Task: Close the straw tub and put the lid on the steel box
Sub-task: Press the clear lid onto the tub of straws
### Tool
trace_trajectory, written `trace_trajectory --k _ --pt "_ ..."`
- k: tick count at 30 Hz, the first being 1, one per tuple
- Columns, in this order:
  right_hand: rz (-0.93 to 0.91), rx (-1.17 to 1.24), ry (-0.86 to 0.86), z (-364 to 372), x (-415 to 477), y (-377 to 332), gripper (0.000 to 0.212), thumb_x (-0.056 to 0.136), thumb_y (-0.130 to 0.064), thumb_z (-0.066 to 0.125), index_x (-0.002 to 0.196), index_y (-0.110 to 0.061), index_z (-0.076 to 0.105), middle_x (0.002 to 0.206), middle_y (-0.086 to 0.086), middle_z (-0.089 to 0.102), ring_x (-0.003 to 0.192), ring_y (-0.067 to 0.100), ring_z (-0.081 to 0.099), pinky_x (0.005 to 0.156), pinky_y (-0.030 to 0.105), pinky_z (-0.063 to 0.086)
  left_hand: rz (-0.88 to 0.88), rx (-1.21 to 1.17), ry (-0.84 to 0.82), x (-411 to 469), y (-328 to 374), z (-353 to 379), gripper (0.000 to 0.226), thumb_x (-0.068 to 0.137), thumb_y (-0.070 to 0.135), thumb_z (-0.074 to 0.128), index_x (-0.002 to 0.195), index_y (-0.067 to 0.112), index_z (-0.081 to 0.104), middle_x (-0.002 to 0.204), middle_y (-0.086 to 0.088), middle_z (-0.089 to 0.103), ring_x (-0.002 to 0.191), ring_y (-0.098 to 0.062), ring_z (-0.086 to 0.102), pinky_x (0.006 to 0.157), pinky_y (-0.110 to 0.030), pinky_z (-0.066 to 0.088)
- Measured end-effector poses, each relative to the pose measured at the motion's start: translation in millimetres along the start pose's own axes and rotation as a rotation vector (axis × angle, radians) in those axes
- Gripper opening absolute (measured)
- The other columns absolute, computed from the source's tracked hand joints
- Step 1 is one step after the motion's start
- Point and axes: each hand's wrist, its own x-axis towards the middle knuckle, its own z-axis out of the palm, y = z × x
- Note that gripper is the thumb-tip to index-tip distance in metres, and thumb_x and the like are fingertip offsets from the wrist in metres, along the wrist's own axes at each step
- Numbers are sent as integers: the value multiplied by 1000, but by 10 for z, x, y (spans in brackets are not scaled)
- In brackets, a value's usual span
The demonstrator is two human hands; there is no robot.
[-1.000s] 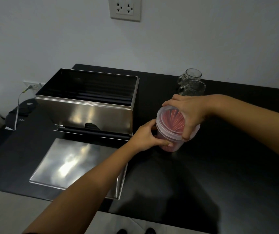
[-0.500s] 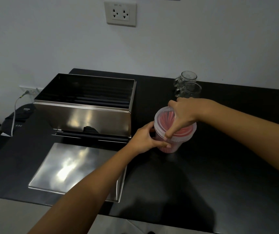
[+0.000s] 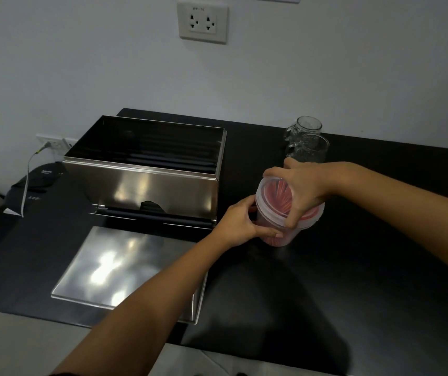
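Steel box (image 3: 147,185) left, jars (image 3: 308,142) behind; right clear.

Translucent tub (image 3: 277,237) showing red straws (image 3: 274,189), gripped by both hands; silver steel box (image 3: 147,189) and lid (image 3: 114,264) leftward; black table (image 3: 326,280).

Bare forearms, no sleeves, 2 hands (image 3: 244,226)

Black table (image 3: 326,280): steel box (image 3: 147,185), lid (image 3: 125,267), tub (image 3: 280,229), jars (image 3: 307,142).
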Motion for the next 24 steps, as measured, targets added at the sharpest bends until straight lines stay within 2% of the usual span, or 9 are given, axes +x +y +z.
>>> trace_trajectory --k 4,7,9,12,16,22,24 --pt "-20 -32 -4 6 4 30 114 55 -47 80 140 -41 4 136 5 19 128 32 30 98 47 44 9 -7 5 -2 1 21 85 58 25 86 132 16 45 129 0 57 117 -9 53 95 -17 43" --pt "-46 -45 -9 3 1 47 113 55 -44 81 139 -42 5 138 4 17 129 31 26 100 47 42 14 -12 2 -1 1 24 85 59 24 86 133 16 44 130 0 56 116 -6 52 88 -8 40" --pt "-51 -36 -5 -3 2 50 111 55 -45 81 138 -43 7 136 4 18 128 30 27 99 47 42 19 -13 -1 0 -6 27 85 60 25 85 133 16 43 130 0 55 118 -8 52 88 -8 39" --pt "-14 -17 15 13 2 40 110 53 -51 79 138 -41 9 134 4 22 125 30 33 96 45 45 13 -30 5 0 -18 39 85 59 25 86 132 16 44 130 -1 56 118 -8 53 93 -14 42" --pt "64 -32 74 40 -2 1 108 54 -61 73 140 -35 13 136 8 29 122 32 40 92 42 45 -15 -82 6 4 -47 57 87 55 28 87 131 19 46 128 1 56 118 -8 52 101 -35 47" --pt "93 -7 104 29 -10 -32 105 56 -65 70 140 -26 21 134 11 38 118 30 43 85 37 42 -16 -85 9 1 -52 70 84 55 27 87 129 19 48 127 0 58 119 -10 53 101 -38 47" --pt "91 -16 107 36 -20 -31 106 58 -66 68 142 -25 19 137 12 37 120 30 43 85 36 41 -8 -83 10 -5 -44 69 83 56 26 86 129 19 48 128 0 57 119 -10 52 101 -36 47"
